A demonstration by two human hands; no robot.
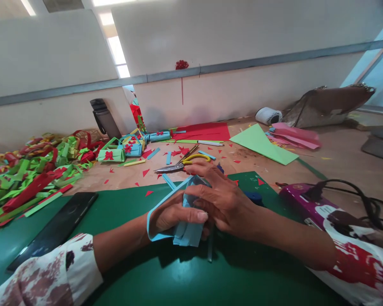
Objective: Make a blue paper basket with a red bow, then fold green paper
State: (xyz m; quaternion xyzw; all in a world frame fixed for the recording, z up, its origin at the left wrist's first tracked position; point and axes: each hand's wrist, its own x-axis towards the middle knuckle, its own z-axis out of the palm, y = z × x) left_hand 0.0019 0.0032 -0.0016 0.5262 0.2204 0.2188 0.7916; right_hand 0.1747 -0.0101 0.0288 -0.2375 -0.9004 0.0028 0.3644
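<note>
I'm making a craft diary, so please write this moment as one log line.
left hand: holds folded light-blue paper | right hand: fingers over same paper | beneath: green mat | beyond hands: yellow-handled scissors

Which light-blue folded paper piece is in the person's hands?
The light-blue piece between left hand and right hand, its strip looped around the left; no red bow shows on it. The bow-trimmed blue bags lie beyond on the tabletop.

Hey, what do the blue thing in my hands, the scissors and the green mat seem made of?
Blue piece: probably matte paper or thin card, judging by its flat folds. Scissors: greyish, shiny blades suggest metal; smooth yellow handles look like plastic. Green mat: perhaps plastic or rubber, smooth with soft glare.
</note>
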